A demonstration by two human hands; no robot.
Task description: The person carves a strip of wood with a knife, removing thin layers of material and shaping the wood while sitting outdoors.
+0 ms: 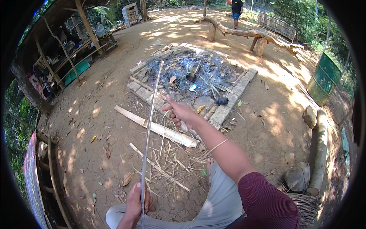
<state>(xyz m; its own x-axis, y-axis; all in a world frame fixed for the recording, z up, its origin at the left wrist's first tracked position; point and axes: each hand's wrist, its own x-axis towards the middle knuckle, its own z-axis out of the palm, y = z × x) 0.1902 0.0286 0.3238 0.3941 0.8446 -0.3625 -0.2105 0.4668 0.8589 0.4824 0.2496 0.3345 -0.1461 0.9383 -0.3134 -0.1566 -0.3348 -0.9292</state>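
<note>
My left hand (pixel 138 202) is closed round the lower part of a long, thin bamboo strip (pixel 149 122), which stands nearly upright before me. My right hand (pixel 182 114) reaches forward, closed on a knife (pixel 167 87) whose narrow blade points up and away. The blade is just right of the strip, and a gap shows between them. Beneath, a wide split bamboo piece (pixel 164 130) lies on the ground. Nearer to me, a thinner bamboo strip (pixel 160 168) lies among scattered pale shavings (pixel 175 162).
Ahead is a fire pit of ash edged with blocks (pixel 236 89), a black can (pixel 221 100) at its near corner. A log bench (pixel 244 32) stands behind, with a person (pixel 236 11) beyond. At right are a green drum (pixel 323 80), a log (pixel 320 152) and a rock (pixel 297 177).
</note>
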